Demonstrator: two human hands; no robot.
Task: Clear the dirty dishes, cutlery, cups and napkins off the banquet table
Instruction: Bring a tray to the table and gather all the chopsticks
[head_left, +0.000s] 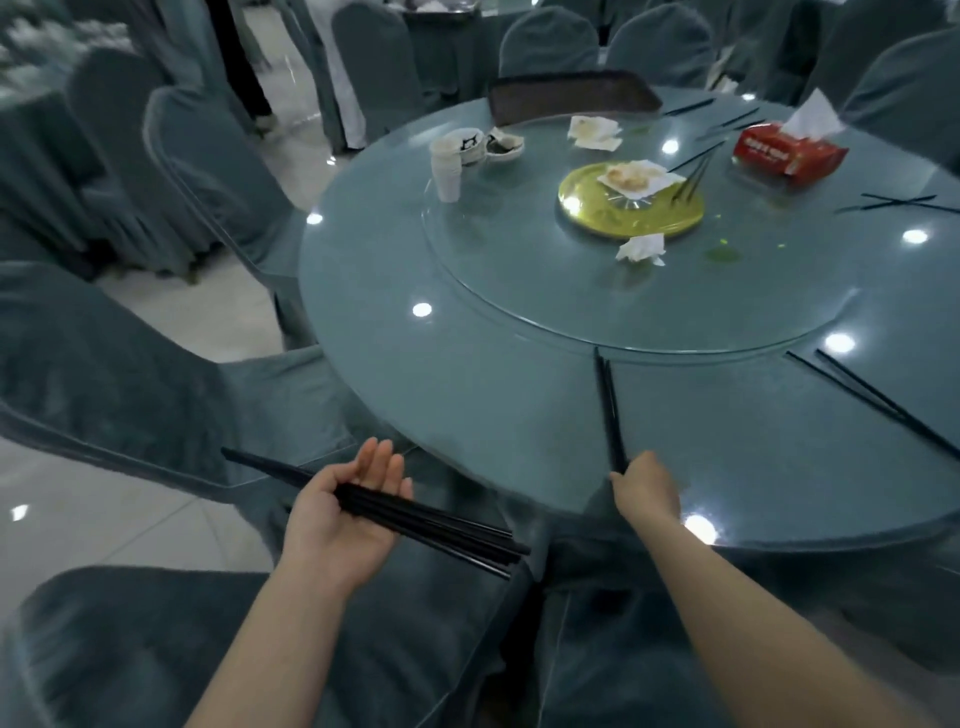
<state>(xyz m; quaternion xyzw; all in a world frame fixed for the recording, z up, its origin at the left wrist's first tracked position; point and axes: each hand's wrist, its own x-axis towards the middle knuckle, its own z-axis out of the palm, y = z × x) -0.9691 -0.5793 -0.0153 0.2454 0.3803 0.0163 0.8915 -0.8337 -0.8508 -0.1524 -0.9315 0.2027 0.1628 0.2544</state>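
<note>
My left hand (345, 512), palm up below the table's near edge, cradles a bundle of black chopsticks (441, 530) lying across it. My right hand (647, 486) pinches the near end of a pair of black chopsticks (608, 410) that lies on the round glass-topped table (467, 374). Another pair of chopsticks (878, 405) lies at the right. On the glass turntable (545, 291) are a yellow plate (613, 213) with a soiled napkin on it, a crumpled napkin (641, 248), stacked paper cups (448, 166) and small bowls (501, 145).
A red tissue box (789, 150) and more loose chopsticks (893, 203) lie at the far right. A dark tray (571, 96) sits at the far edge. Covered chairs (208, 171) ring the table; one seat (156, 649) is right below my arms.
</note>
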